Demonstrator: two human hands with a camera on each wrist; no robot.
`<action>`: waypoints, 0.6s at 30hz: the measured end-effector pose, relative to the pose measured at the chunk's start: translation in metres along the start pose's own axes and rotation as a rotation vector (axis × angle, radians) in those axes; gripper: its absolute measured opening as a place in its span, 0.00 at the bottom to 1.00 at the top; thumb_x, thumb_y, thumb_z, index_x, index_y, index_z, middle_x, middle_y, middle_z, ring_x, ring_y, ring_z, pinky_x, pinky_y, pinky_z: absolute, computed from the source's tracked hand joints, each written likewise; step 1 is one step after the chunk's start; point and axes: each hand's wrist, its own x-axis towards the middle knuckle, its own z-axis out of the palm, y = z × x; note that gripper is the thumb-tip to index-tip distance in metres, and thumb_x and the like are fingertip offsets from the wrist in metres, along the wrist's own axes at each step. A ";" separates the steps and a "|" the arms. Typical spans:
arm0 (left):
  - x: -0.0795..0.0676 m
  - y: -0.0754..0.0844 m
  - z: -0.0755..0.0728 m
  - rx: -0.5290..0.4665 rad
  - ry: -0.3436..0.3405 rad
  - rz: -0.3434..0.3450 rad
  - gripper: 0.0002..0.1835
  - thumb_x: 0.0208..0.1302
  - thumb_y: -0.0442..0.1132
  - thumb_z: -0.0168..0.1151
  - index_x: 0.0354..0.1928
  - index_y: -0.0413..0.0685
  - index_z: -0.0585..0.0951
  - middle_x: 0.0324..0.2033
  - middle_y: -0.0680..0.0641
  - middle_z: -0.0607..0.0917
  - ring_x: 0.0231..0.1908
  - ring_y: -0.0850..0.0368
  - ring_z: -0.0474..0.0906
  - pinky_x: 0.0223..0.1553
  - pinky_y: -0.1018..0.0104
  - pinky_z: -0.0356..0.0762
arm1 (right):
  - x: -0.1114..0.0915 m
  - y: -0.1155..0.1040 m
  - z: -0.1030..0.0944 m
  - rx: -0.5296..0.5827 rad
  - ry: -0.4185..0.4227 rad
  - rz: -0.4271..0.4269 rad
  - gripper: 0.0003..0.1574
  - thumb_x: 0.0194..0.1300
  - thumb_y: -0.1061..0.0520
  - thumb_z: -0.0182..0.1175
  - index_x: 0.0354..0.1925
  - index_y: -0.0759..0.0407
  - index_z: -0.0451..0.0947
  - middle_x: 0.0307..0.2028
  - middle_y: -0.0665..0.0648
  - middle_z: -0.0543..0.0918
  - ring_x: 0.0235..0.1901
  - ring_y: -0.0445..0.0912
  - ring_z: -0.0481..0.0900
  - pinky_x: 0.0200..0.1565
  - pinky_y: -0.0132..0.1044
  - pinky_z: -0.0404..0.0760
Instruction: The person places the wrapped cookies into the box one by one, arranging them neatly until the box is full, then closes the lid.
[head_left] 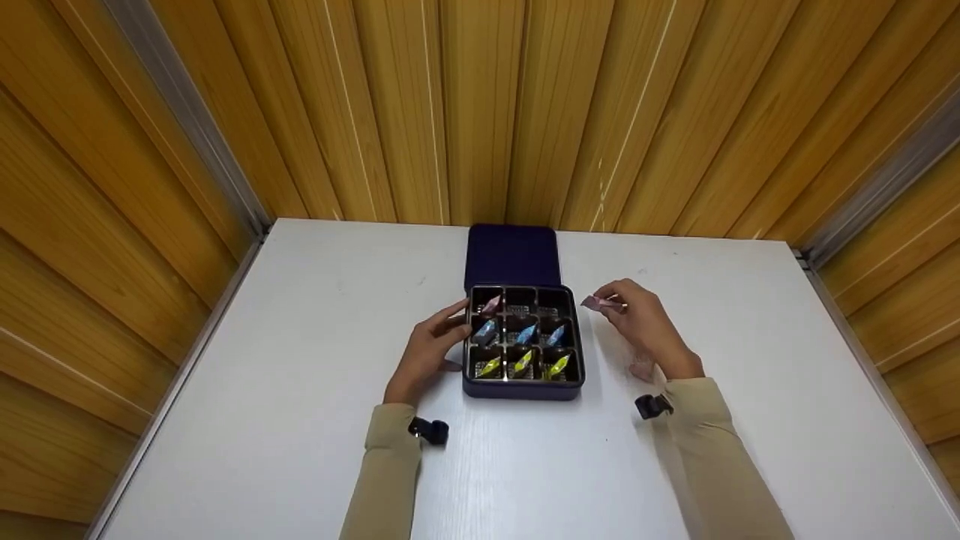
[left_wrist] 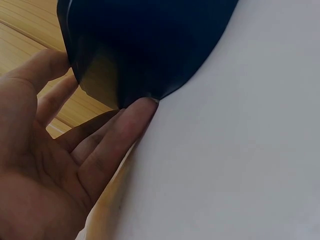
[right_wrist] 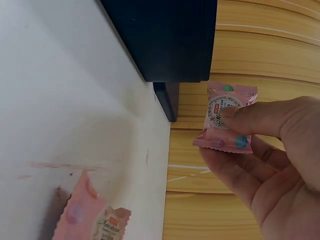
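Note:
A dark blue hinged box [head_left: 523,391] stands on the white table, with its lid [head_left: 512,256] laid back behind it. In its divided insert lie small wrapped candies: a pink one [head_left: 491,304] at the back left, blue-toned ones [head_left: 526,334] in the middle row and yellow ones [head_left: 523,364] in front. My left hand [head_left: 427,352] touches the box's left side with extended fingers [left_wrist: 117,135]. To the right of the box, my right hand [head_left: 643,321] pinches a pink candy packet [right_wrist: 229,117] between thumb and fingers, above the table.
Another pink candy packet [right_wrist: 95,215] lies on the table below my right forearm. The back-middle and back-right compartments [head_left: 548,301] show no candy. Wood-patterned panels [head_left: 480,112] rise behind the table [head_left: 330,300] and at both sides.

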 end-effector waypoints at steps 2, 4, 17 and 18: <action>0.000 0.000 0.000 0.012 0.003 0.004 0.30 0.76 0.43 0.67 0.77 0.57 0.75 0.67 0.35 0.80 0.62 0.39 0.81 0.30 0.49 0.90 | 0.003 -0.001 0.000 0.013 -0.002 -0.012 0.11 0.68 0.74 0.68 0.48 0.67 0.83 0.46 0.63 0.85 0.48 0.61 0.87 0.52 0.54 0.87; 0.000 0.000 0.000 0.027 0.011 0.003 0.30 0.75 0.44 0.68 0.77 0.58 0.76 0.66 0.36 0.80 0.61 0.39 0.81 0.29 0.48 0.90 | 0.005 -0.002 0.001 0.031 -0.003 -0.026 0.11 0.68 0.74 0.68 0.48 0.67 0.84 0.45 0.63 0.86 0.48 0.60 0.86 0.51 0.54 0.87; 0.001 -0.001 0.000 0.004 0.004 0.002 0.30 0.76 0.42 0.67 0.77 0.57 0.75 0.67 0.34 0.79 0.62 0.36 0.80 0.31 0.47 0.90 | 0.021 -0.014 0.003 0.036 -0.052 -0.087 0.11 0.68 0.73 0.68 0.48 0.66 0.84 0.44 0.60 0.86 0.47 0.57 0.86 0.51 0.48 0.88; 0.002 -0.001 0.000 0.008 0.003 0.004 0.30 0.75 0.42 0.67 0.77 0.57 0.75 0.67 0.34 0.79 0.62 0.36 0.80 0.31 0.47 0.90 | 0.023 -0.016 0.003 0.038 -0.056 -0.088 0.11 0.68 0.73 0.68 0.48 0.66 0.84 0.44 0.60 0.86 0.47 0.57 0.86 0.50 0.48 0.88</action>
